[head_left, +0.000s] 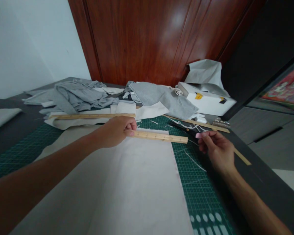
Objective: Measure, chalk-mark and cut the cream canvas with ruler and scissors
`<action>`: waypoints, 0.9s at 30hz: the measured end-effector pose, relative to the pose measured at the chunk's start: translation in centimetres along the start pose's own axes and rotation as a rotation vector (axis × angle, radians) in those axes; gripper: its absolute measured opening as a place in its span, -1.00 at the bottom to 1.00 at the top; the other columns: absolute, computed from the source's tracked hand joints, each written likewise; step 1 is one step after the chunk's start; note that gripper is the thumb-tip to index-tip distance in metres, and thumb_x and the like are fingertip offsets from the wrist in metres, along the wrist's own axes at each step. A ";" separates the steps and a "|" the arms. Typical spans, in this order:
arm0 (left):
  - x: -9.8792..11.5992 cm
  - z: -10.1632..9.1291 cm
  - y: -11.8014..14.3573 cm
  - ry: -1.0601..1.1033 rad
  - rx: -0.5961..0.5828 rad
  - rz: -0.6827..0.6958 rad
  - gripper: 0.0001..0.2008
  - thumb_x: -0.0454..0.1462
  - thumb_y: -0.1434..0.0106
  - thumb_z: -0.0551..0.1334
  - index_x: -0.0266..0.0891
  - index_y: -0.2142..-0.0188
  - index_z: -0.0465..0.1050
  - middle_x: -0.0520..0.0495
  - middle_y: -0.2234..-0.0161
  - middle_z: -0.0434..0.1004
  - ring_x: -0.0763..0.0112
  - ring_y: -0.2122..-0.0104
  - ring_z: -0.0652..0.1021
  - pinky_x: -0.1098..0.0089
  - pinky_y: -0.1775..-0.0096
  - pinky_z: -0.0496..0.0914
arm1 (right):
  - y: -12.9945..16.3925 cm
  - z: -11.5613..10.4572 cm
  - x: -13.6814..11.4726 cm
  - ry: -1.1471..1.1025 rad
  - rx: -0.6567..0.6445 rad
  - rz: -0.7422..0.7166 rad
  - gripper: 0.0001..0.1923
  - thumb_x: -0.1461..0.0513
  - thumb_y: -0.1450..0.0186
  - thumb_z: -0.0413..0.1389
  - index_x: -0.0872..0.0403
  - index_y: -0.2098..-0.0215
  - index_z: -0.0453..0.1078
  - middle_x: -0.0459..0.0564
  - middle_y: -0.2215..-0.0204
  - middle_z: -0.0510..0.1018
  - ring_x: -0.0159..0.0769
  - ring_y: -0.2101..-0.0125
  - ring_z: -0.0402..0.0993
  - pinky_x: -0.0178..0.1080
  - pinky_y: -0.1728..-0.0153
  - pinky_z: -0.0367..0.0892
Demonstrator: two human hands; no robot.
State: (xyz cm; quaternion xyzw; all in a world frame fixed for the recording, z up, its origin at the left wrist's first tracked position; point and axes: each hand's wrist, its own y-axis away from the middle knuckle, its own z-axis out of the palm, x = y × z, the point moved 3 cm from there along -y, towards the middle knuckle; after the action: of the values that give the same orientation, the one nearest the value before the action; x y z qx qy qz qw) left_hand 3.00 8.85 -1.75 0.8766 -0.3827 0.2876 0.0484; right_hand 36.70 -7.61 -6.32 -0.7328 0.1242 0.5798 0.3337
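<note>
left hand [120,130] is gripping likely light, stiff wooden ruler [161,136] by 1 end; right hand [218,148] is pinching brittle-looking pink chalk [198,135].

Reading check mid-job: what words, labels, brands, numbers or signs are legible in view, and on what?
None is legible.
Ruler in the left hand: marks too small and blurred to read.
Farther ruler: any marks unreadable.
Mat: grid lines and white shapes, no readable number.
Box: yellow patch, no readable print.
</note>
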 end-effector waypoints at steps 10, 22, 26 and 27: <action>-1.8 0.8 -0.3 -0.013 0.026 -0.088 -0.84 -0.14 -0.26 0.22 -0.15 0.30 0.51 0.04 0.41 0.61 0.28 0.38 0.58 0.34 0.30 0.30 | 0.3 3.5 -0.7 0.077 -0.153 -0.023 -0.61 -0.12 -0.35 0.35 0.02 0.27 0.53 -0.04 0.41 0.64 -0.39 0.56 0.49 -0.36 0.62 0.38; -2.3 1.6 -0.6 -0.120 0.133 -0.070 -0.83 -0.24 -0.34 0.18 -0.14 0.16 0.55 -0.07 0.16 0.67 0.13 0.14 0.62 0.17 0.05 0.38 | -1.8 4.5 1.1 0.223 -0.119 -0.123 -0.69 -0.07 -0.49 0.21 -0.03 0.18 0.48 0.02 0.28 0.72 -0.23 0.40 0.63 -0.19 0.37 0.58; -1.2 2.4 -0.1 -0.178 0.173 0.012 -0.78 -0.27 -0.38 0.16 -0.18 0.07 0.55 -0.16 0.01 0.63 0.01 -0.04 0.57 0.01 -0.13 0.30 | -0.7 3.6 -0.3 0.389 -0.095 -0.207 -0.76 -0.02 -0.51 0.20 -0.04 0.13 0.51 0.01 0.23 0.76 -0.12 0.25 0.71 -0.09 0.16 0.58; -0.6 2.6 0.1 -0.193 0.191 0.070 -0.78 -0.29 -0.40 0.16 -0.19 0.04 0.55 -0.17 -0.03 0.61 0.01 -0.08 0.55 -0.01 -0.16 0.27 | -0.2 3.7 -1.0 0.432 -0.116 -0.237 -0.79 0.01 -0.50 0.22 -0.04 0.12 0.52 0.00 0.22 0.76 -0.11 0.22 0.72 -0.10 0.14 0.57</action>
State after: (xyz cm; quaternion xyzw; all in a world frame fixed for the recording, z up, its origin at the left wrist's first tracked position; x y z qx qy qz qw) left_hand 3.77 8.35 -4.28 0.8871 -0.3866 0.2385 -0.0825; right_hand 33.67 -5.29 -5.73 -0.8672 0.0723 0.3726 0.3224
